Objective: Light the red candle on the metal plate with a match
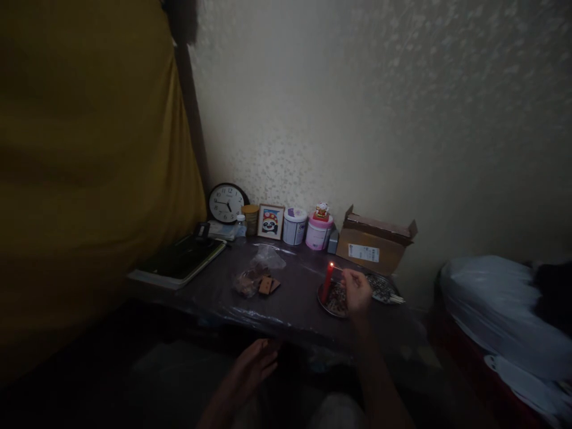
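Note:
A red candle [328, 283] stands upright in a round metal dish [333, 310] that holds small dark and pale bits. A small bright flame shows at its top. My right hand [357, 293] pinches a thin matchstick [338, 268], its far end at the candle's tip. Low in front of the table's edge is my left hand [257, 360], fingers loosely bent and slightly apart, with nothing clearly visible in it. Small brown boxes [265, 285] lie on the table beside a crumpled clear plastic bag [250, 280].
Along the wall stand a round clock [226, 203], a framed panda picture [270, 221], two lidded tins [295, 227], a lucky cat figurine [322, 210] and a cardboard box [370, 241]. A large book [179, 260] lies left; thin sticks [397, 299] rest on another dish right.

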A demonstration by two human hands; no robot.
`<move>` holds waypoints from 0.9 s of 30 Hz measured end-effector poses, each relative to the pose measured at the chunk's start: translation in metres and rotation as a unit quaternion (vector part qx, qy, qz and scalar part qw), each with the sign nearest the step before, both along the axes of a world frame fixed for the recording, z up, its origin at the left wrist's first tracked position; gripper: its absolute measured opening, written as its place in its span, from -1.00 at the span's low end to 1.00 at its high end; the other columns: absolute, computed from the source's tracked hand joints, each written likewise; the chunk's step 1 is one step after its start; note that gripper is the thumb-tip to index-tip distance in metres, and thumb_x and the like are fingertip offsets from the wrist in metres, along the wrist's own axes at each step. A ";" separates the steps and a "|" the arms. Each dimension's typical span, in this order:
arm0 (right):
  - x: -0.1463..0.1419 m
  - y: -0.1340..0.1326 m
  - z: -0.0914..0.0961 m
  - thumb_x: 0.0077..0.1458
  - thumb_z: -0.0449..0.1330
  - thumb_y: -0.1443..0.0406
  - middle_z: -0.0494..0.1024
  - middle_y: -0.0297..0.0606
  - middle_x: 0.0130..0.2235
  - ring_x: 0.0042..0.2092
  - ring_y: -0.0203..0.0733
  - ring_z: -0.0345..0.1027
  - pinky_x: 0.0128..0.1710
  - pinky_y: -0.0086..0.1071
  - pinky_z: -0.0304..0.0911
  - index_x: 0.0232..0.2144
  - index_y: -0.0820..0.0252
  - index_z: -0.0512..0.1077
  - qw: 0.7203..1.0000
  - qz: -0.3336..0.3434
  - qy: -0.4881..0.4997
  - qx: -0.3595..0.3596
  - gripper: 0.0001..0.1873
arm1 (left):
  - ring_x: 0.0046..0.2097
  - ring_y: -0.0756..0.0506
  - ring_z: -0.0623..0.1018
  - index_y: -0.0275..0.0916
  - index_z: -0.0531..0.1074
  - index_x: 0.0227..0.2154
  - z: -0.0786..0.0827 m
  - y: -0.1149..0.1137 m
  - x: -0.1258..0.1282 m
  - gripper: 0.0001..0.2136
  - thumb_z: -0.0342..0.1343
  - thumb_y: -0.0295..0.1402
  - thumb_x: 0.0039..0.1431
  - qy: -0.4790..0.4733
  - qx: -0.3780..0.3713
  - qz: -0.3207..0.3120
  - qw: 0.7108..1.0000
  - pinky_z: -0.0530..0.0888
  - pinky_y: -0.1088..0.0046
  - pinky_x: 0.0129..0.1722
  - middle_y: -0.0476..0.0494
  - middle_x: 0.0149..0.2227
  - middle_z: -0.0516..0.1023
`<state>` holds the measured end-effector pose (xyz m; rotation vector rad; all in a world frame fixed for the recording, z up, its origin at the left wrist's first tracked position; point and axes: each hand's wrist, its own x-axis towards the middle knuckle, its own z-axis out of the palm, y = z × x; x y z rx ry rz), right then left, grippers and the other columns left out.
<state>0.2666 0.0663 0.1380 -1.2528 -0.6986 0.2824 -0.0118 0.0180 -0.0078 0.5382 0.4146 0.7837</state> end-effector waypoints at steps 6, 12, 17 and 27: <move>0.001 0.002 -0.002 -0.22 0.24 0.08 0.51 -0.31 -0.50 -0.53 -0.28 0.35 -0.52 -0.40 0.25 -0.51 0.23 0.42 1.000 -0.002 -0.002 -0.008 -0.68 | 0.07 -0.15 0.40 -0.08 0.48 -0.16 -0.004 0.001 -0.001 -0.76 0.04 -0.25 0.12 -0.014 0.010 -0.008 1.000 0.12 0.18 0.14 -0.08 0.03 0.49; 0.002 0.005 -0.002 -0.22 0.23 0.08 0.49 -0.33 -0.50 -0.55 -0.32 0.33 -0.54 -0.43 0.24 -0.51 0.22 0.42 1.000 -0.003 -0.002 -0.008 -0.69 | 0.01 -0.14 0.44 -0.06 0.49 -0.20 -0.001 0.000 0.000 -0.78 0.06 -0.26 0.10 -0.010 0.003 -0.004 1.000 0.14 0.18 0.13 -0.06 -0.01 0.52; 0.001 0.005 -0.002 -0.23 0.24 0.08 0.49 -0.34 -0.50 -0.55 -0.32 0.32 -0.55 -0.42 0.24 -0.52 0.23 0.42 1.000 -0.004 -0.001 -0.008 -0.69 | 0.05 -0.16 0.41 -0.06 0.49 -0.19 0.008 -0.003 0.001 -0.76 0.09 -0.23 0.07 0.002 0.003 -0.001 1.000 0.11 0.18 0.15 -0.07 0.02 0.50; 0.000 0.007 -0.002 -0.25 0.26 0.06 0.50 -0.34 -0.52 -0.57 -0.34 0.32 -0.56 -0.43 0.25 -0.53 0.23 0.43 1.000 -0.004 0.002 -0.002 -0.66 | 0.03 -0.14 0.43 -0.08 0.48 -0.18 0.002 -0.001 0.000 -0.76 0.03 -0.24 0.12 0.002 0.010 -0.003 1.000 0.15 0.19 0.13 -0.06 0.01 0.51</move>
